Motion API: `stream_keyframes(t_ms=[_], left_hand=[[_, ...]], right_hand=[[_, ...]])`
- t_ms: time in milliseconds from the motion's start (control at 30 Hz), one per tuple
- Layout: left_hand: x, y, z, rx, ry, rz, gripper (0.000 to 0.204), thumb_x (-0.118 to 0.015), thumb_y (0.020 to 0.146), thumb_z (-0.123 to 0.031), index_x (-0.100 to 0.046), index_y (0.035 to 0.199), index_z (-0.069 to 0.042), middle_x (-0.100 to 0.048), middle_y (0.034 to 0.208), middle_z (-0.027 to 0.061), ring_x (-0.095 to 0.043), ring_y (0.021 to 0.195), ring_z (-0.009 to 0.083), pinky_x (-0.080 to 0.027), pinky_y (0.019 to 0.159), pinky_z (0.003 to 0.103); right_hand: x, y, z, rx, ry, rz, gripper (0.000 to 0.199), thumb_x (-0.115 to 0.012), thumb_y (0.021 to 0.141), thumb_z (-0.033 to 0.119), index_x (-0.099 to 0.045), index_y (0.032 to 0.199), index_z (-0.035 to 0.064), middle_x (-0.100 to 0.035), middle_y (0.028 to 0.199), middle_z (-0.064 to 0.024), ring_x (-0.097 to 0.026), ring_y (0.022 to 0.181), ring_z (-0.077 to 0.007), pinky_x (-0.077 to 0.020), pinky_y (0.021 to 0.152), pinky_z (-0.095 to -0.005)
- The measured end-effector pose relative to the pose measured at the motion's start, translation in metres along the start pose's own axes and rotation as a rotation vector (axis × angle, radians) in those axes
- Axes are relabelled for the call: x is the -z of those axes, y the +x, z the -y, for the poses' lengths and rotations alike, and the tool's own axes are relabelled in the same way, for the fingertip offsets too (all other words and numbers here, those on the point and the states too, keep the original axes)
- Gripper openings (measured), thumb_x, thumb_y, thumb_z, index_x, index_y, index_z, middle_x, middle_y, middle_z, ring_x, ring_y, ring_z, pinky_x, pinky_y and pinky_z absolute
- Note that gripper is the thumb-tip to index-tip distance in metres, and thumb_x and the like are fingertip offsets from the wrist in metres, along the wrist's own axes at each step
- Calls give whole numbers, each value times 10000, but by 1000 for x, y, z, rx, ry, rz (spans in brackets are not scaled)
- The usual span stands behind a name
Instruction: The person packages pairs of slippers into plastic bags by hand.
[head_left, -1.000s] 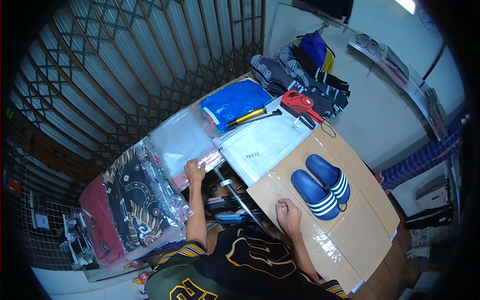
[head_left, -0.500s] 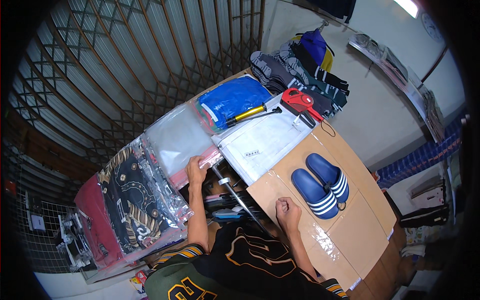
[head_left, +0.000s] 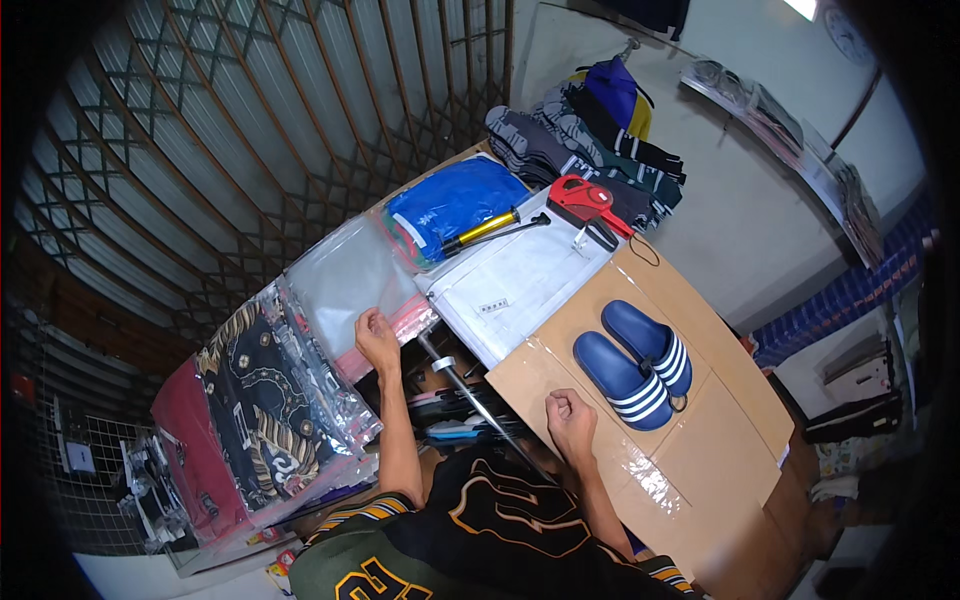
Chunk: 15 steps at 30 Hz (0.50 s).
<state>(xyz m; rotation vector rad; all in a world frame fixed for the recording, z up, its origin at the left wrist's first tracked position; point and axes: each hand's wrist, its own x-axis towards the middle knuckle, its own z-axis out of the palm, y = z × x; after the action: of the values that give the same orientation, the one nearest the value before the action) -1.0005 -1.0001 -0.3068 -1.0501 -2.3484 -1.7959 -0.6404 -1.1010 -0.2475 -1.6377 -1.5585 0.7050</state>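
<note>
My left hand [head_left: 376, 337] grips the near edge of a clear plastic bag [head_left: 345, 282] with a pink strip, lying on the table. My right hand [head_left: 570, 416] is closed in a fist and rests on a flat brown cardboard sheet [head_left: 700, 440], holding nothing. A pair of blue slides with white stripes [head_left: 633, 362] lies on the cardboard just right of that hand. A white packaged item [head_left: 515, 285] lies between the two hands.
A blue bagged garment [head_left: 450, 200] with a yellow-and-black pump [head_left: 490, 230] lies further back. A red tape dispenser [head_left: 585, 205] and a pile of folded clothes [head_left: 590, 140] sit behind. Patterned bagged garments [head_left: 270, 400] lie at left. A metal grille [head_left: 250, 130] stands beyond.
Both hands stay in about the same places; only the view has shifted slightly.
</note>
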Motion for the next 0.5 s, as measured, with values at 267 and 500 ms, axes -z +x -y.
stream_keyframes(t_ms=[267,500], left_hand=[[0,-38,-94,-133,-74,254,168,-683,821,-47,-671,983,-6,-647,871,108,-629,803,189,-510,704,323],[-2,-126,-201,-241,-152,703,172,-684,798,-29,-658,963,13,-589,760,89,-589,654,175,-483,574,307]], right_hand=[[18,-19,-10,-185,377,85,158,-659,890,101,-677,975,-31,-696,755,-106,-639,589,-127,-512,569,-270],[92,-45,-10,-179,363,18,198,-659,888,89,-665,1057,-14,-700,801,-86,-613,616,-97,-504,577,-244]])
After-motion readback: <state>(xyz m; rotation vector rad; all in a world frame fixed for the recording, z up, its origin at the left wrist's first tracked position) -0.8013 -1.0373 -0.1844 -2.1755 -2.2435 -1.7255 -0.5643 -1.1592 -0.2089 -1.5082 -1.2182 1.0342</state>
